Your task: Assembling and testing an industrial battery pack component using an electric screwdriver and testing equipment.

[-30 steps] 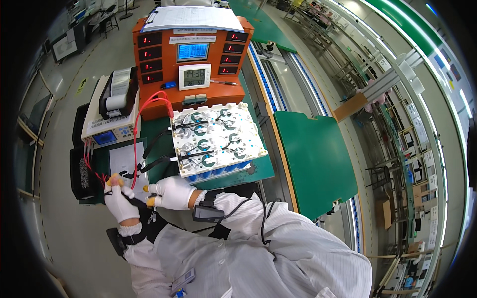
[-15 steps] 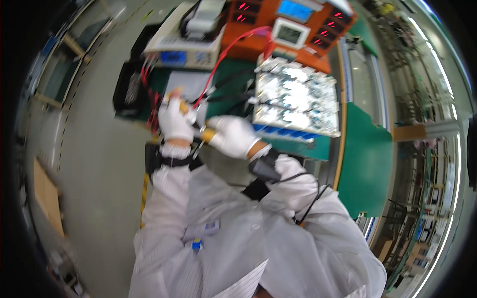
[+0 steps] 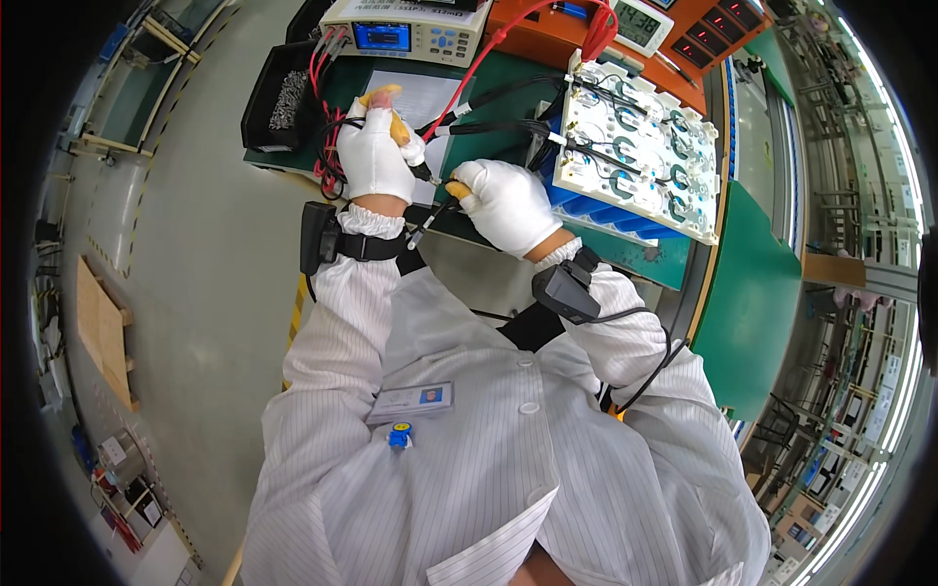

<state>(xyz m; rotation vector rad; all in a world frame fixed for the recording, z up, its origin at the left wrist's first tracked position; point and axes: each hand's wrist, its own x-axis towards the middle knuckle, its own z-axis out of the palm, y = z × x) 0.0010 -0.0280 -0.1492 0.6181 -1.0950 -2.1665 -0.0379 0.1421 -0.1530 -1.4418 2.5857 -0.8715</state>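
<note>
My left hand, in a white glove with yellowish fingertips, is closed on a black test probe. The probe's metal tip points toward my right hand. My right hand, gloved alike, pinches a thin black cable end close to that tip. Whether tip and cable end touch, I cannot make out. A white-labelled cable end hangs below my hands. To the right stands a battery pack of blue cells under a white top plate. Black cables run from it toward my left hand.
A bench meter with a blue screen stands at the back, beside an orange instrument box with red digits. A black bin of small metal parts sits far left. Printed paper lies on the green bench mat; red leads cross it.
The view has shifted and sharpened, so the bench and both hands appear higher and farther right. My hands stay close together, with the same grips.
</note>
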